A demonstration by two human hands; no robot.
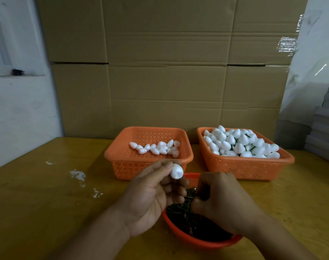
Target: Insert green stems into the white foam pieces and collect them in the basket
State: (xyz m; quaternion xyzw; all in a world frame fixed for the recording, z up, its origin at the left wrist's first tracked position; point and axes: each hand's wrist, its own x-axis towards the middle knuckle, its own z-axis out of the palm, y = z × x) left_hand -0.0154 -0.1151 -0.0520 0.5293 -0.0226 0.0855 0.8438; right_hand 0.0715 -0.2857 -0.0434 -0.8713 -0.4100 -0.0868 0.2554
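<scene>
My left hand [152, 192] holds a white egg-shaped foam piece [176, 171] between thumb and fingertips, above the near rim of a round red bowl [206, 243]. The bowl is full of short dark green stems [188, 218]. My right hand [221, 199] reaches down into the stems with its fingers pinched; what they grip is hidden. Behind, the left orange basket [122, 156] holds several plain foam pieces [158, 147]. The right orange basket [253, 166] is heaped with foam pieces [240, 143] that show green stems between them.
The baskets and bowl stand on a yellow wooden table [47, 203] with white foam crumbs [77, 174] at the left. Tall cardboard boxes [167, 72] form a wall right behind the baskets. Grey stacked sheets [326, 124] rise at the far right.
</scene>
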